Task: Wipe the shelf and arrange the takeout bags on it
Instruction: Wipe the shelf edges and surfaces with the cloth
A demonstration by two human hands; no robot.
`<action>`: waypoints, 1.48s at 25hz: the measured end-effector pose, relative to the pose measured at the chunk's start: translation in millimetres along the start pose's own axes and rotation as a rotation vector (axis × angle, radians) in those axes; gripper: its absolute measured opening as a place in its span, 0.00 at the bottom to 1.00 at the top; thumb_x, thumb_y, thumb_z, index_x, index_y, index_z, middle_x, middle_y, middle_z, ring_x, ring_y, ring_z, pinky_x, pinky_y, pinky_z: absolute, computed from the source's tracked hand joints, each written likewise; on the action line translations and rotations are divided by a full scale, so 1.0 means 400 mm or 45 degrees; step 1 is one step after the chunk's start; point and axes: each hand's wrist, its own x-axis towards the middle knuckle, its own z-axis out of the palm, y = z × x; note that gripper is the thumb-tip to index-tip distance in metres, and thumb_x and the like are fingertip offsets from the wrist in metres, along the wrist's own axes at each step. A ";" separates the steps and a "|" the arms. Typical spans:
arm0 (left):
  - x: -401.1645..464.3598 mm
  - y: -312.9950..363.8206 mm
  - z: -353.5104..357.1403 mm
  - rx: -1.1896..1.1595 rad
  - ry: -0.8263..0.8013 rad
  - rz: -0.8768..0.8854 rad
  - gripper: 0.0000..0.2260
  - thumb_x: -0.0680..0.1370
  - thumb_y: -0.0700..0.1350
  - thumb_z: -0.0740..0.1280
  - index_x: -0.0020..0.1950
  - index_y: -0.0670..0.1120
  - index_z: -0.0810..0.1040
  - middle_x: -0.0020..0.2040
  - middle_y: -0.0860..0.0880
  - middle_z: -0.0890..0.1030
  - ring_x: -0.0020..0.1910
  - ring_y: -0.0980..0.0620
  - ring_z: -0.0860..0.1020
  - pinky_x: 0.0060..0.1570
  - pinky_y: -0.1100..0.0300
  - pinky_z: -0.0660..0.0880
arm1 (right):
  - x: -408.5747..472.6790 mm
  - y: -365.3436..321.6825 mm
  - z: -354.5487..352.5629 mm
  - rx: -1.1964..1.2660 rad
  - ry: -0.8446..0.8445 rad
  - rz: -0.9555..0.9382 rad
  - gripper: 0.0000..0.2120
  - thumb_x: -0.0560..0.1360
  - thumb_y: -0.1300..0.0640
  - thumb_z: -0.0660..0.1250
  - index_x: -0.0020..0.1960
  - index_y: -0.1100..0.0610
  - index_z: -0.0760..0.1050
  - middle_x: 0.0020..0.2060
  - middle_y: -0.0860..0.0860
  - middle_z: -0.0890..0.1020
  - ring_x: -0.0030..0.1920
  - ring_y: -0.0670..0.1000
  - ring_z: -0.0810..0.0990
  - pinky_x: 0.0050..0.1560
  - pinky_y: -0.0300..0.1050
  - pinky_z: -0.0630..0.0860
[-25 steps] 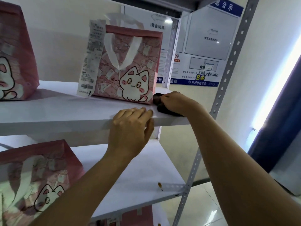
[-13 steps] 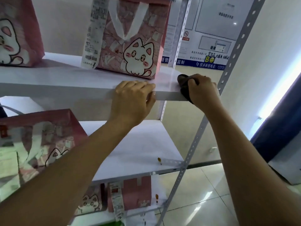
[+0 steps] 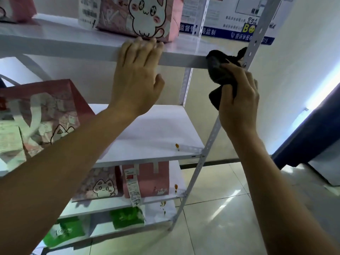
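Observation:
A white metal shelf [image 3: 77,46] runs across the top of the view. On it stands a pink takeout bag with a cat drawing [image 3: 139,17] and a long receipt. My left hand [image 3: 138,78] rests on the shelf's front edge, fingers laid flat over the top, just in front of that bag. My right hand [image 3: 239,100] grips a dark cloth [image 3: 219,69] against the shelf's front right corner, beside the perforated upright. Another pink bag [image 3: 16,8] sits at the far left of the same shelf.
The shelf below [image 3: 156,137] holds a pink bag [image 3: 42,116] at the left and has an orange stain near its front right corner. Lower shelves carry pink bags [image 3: 145,179] and green bags [image 3: 127,218]. A perforated post [image 3: 211,137] stands at the right, with tiled floor beyond.
My right hand with the cloth has slid rightward off the shelf top, down to its front right corner. My left hand stays on the edge. The view has tilted downward.

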 end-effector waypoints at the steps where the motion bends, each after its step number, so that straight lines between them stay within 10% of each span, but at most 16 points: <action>1: -0.028 0.007 -0.002 -0.037 0.004 -0.011 0.28 0.79 0.48 0.57 0.78 0.44 0.62 0.79 0.44 0.64 0.78 0.41 0.60 0.77 0.46 0.54 | -0.025 0.013 0.000 0.019 0.001 0.012 0.23 0.75 0.61 0.55 0.68 0.53 0.76 0.62 0.52 0.78 0.60 0.54 0.73 0.60 0.40 0.70; 17: -0.542 -0.033 0.389 -0.268 -0.880 -0.161 0.28 0.81 0.57 0.45 0.78 0.50 0.65 0.79 0.48 0.64 0.77 0.45 0.62 0.74 0.48 0.60 | -0.392 0.311 0.219 -0.125 -0.506 0.470 0.21 0.77 0.61 0.57 0.68 0.50 0.75 0.64 0.50 0.77 0.63 0.54 0.71 0.68 0.55 0.70; 25: -0.501 -0.114 0.481 -0.190 -0.974 -0.061 0.29 0.80 0.59 0.45 0.79 0.53 0.62 0.79 0.46 0.62 0.78 0.45 0.60 0.76 0.48 0.57 | -0.400 0.360 0.348 -0.689 -0.764 0.364 0.21 0.82 0.53 0.58 0.74 0.58 0.69 0.73 0.58 0.71 0.75 0.61 0.65 0.75 0.56 0.61; 37: -0.508 -0.095 0.487 -0.185 -0.885 -0.119 0.30 0.79 0.58 0.50 0.77 0.46 0.68 0.76 0.43 0.68 0.76 0.44 0.65 0.75 0.48 0.62 | -0.401 0.231 0.491 -0.293 -1.053 0.218 0.26 0.80 0.50 0.59 0.77 0.54 0.67 0.78 0.54 0.66 0.79 0.55 0.58 0.78 0.48 0.50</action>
